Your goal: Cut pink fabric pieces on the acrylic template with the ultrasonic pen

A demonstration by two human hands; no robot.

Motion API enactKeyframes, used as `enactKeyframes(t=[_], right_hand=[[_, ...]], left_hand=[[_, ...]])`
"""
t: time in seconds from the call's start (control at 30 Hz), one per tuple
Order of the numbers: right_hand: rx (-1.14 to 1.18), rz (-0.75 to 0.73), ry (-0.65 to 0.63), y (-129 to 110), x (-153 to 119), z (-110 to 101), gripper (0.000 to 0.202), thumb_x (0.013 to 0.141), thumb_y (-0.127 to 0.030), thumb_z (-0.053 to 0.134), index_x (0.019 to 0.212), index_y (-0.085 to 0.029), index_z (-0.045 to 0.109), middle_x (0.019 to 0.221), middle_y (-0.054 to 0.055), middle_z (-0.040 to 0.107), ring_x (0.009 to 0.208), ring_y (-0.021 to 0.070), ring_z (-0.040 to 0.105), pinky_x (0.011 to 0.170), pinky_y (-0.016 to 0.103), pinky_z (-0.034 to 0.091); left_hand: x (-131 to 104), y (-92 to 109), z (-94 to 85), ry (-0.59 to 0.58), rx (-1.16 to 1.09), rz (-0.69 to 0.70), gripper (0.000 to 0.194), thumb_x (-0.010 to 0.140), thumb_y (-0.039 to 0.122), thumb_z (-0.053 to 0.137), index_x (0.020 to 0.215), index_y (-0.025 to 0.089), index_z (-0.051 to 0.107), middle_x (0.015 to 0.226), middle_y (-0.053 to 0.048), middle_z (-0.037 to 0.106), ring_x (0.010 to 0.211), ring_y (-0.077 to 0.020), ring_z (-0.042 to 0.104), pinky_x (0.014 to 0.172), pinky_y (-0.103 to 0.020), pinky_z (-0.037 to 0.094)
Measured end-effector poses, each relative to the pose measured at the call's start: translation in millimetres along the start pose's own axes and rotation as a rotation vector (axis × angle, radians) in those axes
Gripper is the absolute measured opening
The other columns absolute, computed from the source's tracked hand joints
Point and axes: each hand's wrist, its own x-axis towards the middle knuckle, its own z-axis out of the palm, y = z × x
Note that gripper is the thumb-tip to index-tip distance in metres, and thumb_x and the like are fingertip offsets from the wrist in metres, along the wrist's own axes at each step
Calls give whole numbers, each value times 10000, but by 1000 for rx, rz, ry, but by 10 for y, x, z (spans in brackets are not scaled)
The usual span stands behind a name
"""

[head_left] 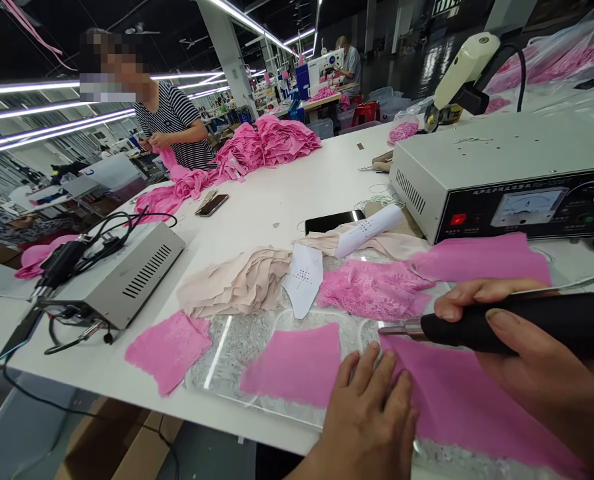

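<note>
My right hand (541, 340) is wrapped round a handheld ultrasonic tool (477, 327) with a thick black handle and a narrow metal tip pointing left. That tip is at the upper left corner of a large pink fabric piece (471, 387). Flat on the left edge of this piece lies my left hand (367, 413), fingers stretched out. Left of it, a smaller pink fabric panel (297, 367) rests on a clear sheet (227, 373). Behind are crumpled pink lace (371, 287), a white dotted paper pattern (304, 277) and layered beige fabric (241, 280).
A grey control box with a meter (497, 147) stands at right; another grey box (127, 273) with cables is at left. Two phones (334, 221) (213, 205) lie on the white table (257, 207). A co-worker (177, 120) handles pink fabric (267, 143) across it.
</note>
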Motion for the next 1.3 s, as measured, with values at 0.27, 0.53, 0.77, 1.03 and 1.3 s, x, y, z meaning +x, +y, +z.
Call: enactKeyframes(t=[0.27,0.53,0.77,1.03,1.3], right_hand=[[61,27,48,-81,30,30,99,712,-230,692,793,-251,640,768,5,573,657,159,579,680,323,560],[144,185,13,-226,4,3,133,638,-247,762,702,-230,647,693,13,526,566,163,536,516,336,545],[142,171,-40,-211,-28,-6,142,662,-271,789,720,-243,662,688,12,546,573,155,534,534,323,552],[116,131,-101,-182,-1,8,131,713,-286,774,741,-246,652,686,10,547,584,157,550,545,316,561],[149,150,-118,-218,-29,-79,171,713,-342,772,753,-244,637,678,7,526,553,159,526,512,320,538]], left_hand=[[-58,20,-65,72,7,74,320,936,362,529,1137,147,654,1229,-78,674,1231,-239,571,1014,-385,462],[-139,-15,-231,-16,-47,183,328,972,344,489,1166,121,632,1184,-103,692,1240,-237,573,999,-357,491],[-155,-1,-197,26,-86,160,296,966,315,500,1136,112,635,1123,-100,716,1196,-242,606,989,-361,502],[-144,-8,-212,24,-99,173,297,949,310,532,1135,100,631,1068,-102,726,1176,-240,618,1005,-353,489],[-151,-19,-244,-3,-112,196,303,949,307,521,1149,103,620,1061,-109,731,1180,-229,618,1001,-340,498]])
